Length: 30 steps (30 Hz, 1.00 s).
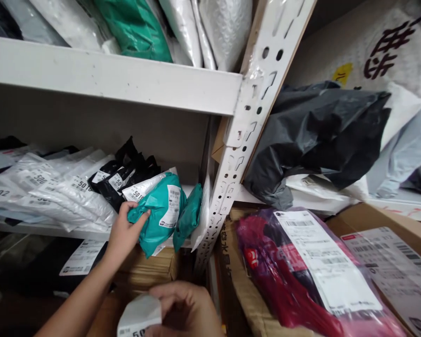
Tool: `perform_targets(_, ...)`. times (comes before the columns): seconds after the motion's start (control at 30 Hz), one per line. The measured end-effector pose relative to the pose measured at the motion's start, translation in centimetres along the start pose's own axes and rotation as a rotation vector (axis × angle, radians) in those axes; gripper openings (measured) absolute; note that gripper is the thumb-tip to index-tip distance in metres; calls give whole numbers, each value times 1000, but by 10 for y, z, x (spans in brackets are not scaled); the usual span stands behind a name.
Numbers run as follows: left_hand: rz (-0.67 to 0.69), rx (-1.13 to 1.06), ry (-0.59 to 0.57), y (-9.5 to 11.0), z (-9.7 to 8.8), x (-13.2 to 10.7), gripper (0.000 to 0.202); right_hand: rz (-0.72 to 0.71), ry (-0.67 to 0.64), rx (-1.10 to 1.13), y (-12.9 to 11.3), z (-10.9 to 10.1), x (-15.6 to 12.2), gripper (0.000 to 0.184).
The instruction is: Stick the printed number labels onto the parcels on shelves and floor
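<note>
A teal plastic mailer bag (pixel 154 210) with a white label stands at the right end of the middle shelf, tilted towards me. My left hand (pixel 128 224) pinches its left edge between thumb and fingers. Close behind it are a white bag marked 5019 (pixel 135 193) and, to the right, a second teal bag (pixel 188 217). Below, near the bottom of the view, my right hand (pixel 189 306) grips a roll of white labels (pixel 140 314). Printed digits beginning with 50 show on the roll's front label, the rest covered by fingers.
Numbered white bags (pixel 66 185) and black bags (pixel 126 173) line the middle shelf. A perforated white upright (pixel 238 135) divides the racks. To its right lie a black bag (pixel 323 131), a red clear-wrapped parcel (pixel 287 276) and cardboard boxes (pixel 358 215). More bags (pixel 133 28) fill the upper shelf.
</note>
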<state>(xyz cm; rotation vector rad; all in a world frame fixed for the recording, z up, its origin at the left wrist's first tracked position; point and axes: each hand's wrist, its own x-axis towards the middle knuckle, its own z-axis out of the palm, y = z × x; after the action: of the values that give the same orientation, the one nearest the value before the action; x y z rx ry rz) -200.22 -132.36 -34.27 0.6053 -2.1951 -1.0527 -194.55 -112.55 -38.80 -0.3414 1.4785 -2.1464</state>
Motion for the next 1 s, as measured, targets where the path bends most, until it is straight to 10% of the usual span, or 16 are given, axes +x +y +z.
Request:
perform_targets(0.2,72,74,-66,-2,-5,-7,30,-252,120,-128,1,39,38,26)
perform_targets(0.37,540,309,-303,17,-19,-6,29,-318,214,65,35,41,67,30)
perform_targets(0.53,681,376,-448,53,-34,40,40,-439,389,-32,61,34,81,32)
perform_targets(0.77,394,835,-551,61,6,125,57,-615,489,-586,41,64,76,17)
perform_targets(1.0,211,910,-539,58,13,119,53,-513,474,-776,15,66,104,13)
